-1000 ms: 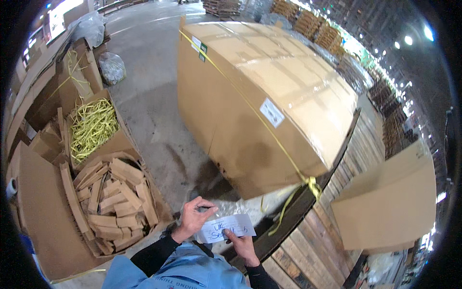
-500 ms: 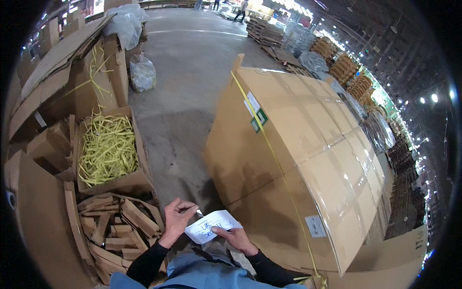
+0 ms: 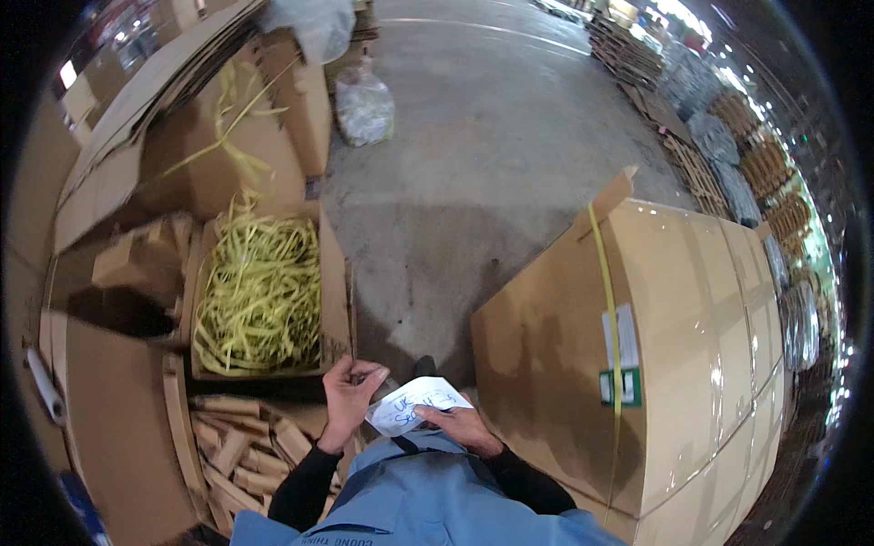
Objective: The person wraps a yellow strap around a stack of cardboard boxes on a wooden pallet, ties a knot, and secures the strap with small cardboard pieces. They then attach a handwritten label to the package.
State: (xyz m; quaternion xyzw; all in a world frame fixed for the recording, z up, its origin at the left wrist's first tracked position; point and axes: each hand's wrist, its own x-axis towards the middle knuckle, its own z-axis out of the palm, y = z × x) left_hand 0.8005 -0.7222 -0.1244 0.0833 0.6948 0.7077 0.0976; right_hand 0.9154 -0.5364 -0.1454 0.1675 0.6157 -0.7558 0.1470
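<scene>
Hands sit close to the chest, both busy w/ a white paper slip (image 3: 421,403) bearing blue handwriting. Right hand (image 3: 462,424) holds the slip from below, fingers curled under its lower edge & thumb on top. Left hand (image 3: 349,393) is raised just beside the slip's left end, fingers bunched narrow round something small & dark, prob. a marker, though too small to be sure. Slip hangs in the air in front of the blue jacket, between the open box of yellow strapping scraps (image 3: 259,296) on the left & the big strapped carton (image 3: 678,364) on the right, touching neither. Step in hand looks like the labelling stage: slip written, being held or checked, not yet stuck on anything. Next move, as a guess, calls for a steady flat grip on the slip & a clear bare spot on the carton's side, away from the yellow strap (image 3: 608,300) & the white-green label (image 3: 621,355). Below the left hand, a box of cardboard offcuts (image 3: 238,450).
</scene>
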